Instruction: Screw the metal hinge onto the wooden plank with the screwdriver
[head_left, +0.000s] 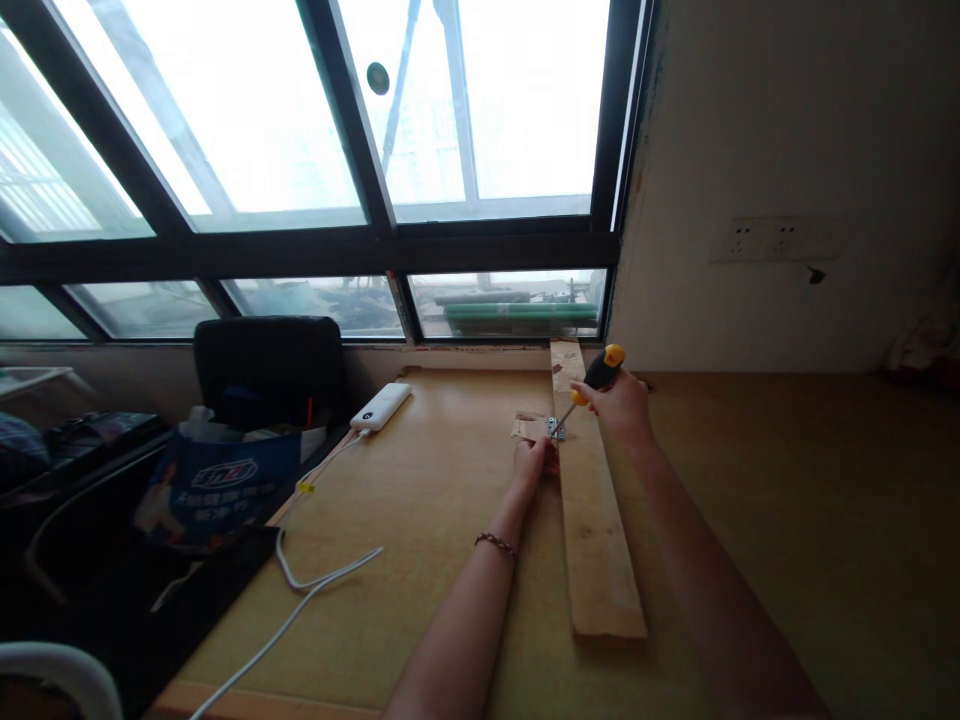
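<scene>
In the head view, my right hand (624, 402) is closed around the black and yellow handle of a screwdriver (600, 370). Its shaft slants down left to a small metal hinge (556, 428). The hinge lies where a short wood piece (529, 425) meets the left edge of a long wooden board (596, 520). My left hand (531, 462) is closed just below the hinge, against the wood, with its thumb near the screwdriver tip. Its other fingers are partly hidden, so what they grip is unclear. Any screw under the tip is too small to make out.
A white power bank (382, 407) with a white cable (330, 577) lies on the left of the yellowish table (442, 500). Beyond the table's left edge are a black chair (268, 365) and a blue bag (217, 490). A window and wall bound the far side.
</scene>
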